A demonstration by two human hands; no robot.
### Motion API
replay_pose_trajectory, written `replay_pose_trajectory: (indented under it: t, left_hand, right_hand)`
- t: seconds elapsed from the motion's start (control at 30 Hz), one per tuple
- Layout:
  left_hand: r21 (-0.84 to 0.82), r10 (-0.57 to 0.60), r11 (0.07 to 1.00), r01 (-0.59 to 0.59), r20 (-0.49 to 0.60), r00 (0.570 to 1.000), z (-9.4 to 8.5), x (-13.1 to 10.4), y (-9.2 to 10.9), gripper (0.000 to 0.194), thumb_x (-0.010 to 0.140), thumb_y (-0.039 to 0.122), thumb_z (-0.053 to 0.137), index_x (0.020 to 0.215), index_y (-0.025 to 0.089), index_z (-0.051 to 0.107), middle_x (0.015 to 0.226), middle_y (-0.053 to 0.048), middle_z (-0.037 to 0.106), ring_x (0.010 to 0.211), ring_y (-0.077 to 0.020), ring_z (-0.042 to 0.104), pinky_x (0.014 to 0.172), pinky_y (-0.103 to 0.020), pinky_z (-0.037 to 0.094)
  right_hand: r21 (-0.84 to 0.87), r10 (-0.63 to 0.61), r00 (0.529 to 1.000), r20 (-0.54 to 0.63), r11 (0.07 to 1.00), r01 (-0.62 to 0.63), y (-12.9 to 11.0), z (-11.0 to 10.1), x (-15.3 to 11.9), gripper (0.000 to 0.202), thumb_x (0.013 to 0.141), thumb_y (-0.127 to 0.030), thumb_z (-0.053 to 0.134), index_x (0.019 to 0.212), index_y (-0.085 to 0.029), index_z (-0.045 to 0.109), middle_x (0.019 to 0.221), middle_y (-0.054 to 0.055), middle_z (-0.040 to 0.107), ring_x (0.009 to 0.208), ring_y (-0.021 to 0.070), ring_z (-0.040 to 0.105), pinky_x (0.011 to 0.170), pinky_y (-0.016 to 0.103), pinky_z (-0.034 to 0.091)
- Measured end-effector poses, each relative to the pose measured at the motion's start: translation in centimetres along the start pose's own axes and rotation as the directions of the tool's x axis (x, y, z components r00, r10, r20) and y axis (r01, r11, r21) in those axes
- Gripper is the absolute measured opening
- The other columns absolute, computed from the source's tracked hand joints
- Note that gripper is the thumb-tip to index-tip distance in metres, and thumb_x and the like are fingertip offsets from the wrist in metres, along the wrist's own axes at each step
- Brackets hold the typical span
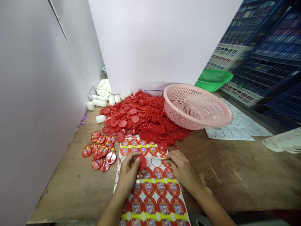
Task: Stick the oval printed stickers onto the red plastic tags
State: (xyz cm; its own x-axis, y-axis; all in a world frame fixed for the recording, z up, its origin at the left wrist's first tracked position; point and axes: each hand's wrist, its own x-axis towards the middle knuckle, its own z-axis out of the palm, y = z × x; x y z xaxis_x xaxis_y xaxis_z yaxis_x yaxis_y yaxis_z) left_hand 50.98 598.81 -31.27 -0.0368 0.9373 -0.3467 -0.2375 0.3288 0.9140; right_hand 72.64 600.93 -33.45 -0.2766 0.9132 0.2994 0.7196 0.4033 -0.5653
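Observation:
My left hand pinches a flat red plastic disc above a sheet of round stickers. At the sheet's right side, my right hand is closed, with thumb and fingertips at a red sticker; how far that sticker has lifted is hard to see. Between the hands, white circles show where stickers are gone from the sheet. Left of the sheet lies a small pile of red discs bearing stickers. A large heap of plain red discs with short handles covers the sheet's far end.
A pink perforated basket leans right of the heap. White cylindrical pieces lie at the back left. Used backing sheets are on the right, near a green basin and stacked crates. Pale panels border the wooden table.

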Motion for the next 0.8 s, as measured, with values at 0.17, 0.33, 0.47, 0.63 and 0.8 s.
replay_pose_trajectory:
  t: [0.17,0.33,0.47,0.63,0.8]
  left_hand:
    - [0.018,0.029,0.999,-0.029,0.035,0.999,-0.4,0.0,-0.5,0.045,0.075,0.048,0.066,0.104,0.015,0.058,0.057,0.002,0.064,0.041,-0.0106,0.058,0.043,-0.019,0.042]
    - [0.024,0.025,0.999,-0.027,0.060,0.998,-0.5,0.0,-0.5,0.044,0.077,0.046,0.064,0.107,0.014,0.058,0.055,0.004,0.062,0.042,-0.0109,0.058,0.044,-0.019,0.042]
    - [0.040,0.045,0.998,-0.048,0.071,0.996,-0.6,0.0,-0.6,0.044,0.081,0.044,0.061,0.111,0.013,0.057,0.053,0.003,0.062,0.041,-0.0103,0.056,0.044,-0.018,0.041]
    - [0.051,0.039,0.998,-0.043,0.072,0.997,-0.6,0.1,-0.6,0.048,0.079,0.046,0.062,0.113,0.012,0.057,0.051,0.003,0.062,0.039,-0.0104,0.054,0.042,-0.018,0.040]
    - [0.046,0.028,0.999,-0.030,0.055,0.998,-0.6,0.3,-0.7,0.049,0.077,0.047,0.063,0.112,0.012,0.056,0.047,0.005,0.058,0.040,-0.0118,0.056,0.042,-0.018,0.040]
  right_hand:
    - [0.000,0.021,0.997,0.078,1.000,-0.021,0.4,-0.7,0.2,0.015,0.085,-0.010,0.047,0.082,-0.020,0.058,0.084,0.004,0.064,0.081,0.0204,0.055,0.075,0.035,0.037]
    - [0.107,0.032,0.981,0.192,0.993,-0.053,0.4,-1.1,1.4,0.014,0.084,-0.010,0.047,0.078,-0.020,0.055,0.082,0.003,0.061,0.083,0.0196,0.055,0.077,0.034,0.040]
    - [0.093,-0.039,0.991,0.132,0.995,0.027,0.6,-1.0,1.2,0.016,0.084,-0.009,0.046,0.076,-0.020,0.054,0.077,0.003,0.059,0.077,0.0188,0.053,0.072,0.032,0.040]
    - [-0.087,-0.272,0.960,0.065,0.957,0.277,0.9,-1.2,0.4,0.022,0.089,-0.008,0.043,0.084,-0.019,0.061,0.080,0.005,0.065,0.077,0.0184,0.054,0.073,0.033,0.037]
    - [-0.234,-0.526,0.847,0.075,0.817,0.528,1.5,-1.6,0.0,0.019,0.092,-0.012,0.047,0.092,-0.017,0.065,0.085,0.007,0.067,0.076,0.0170,0.054,0.070,0.032,0.038]
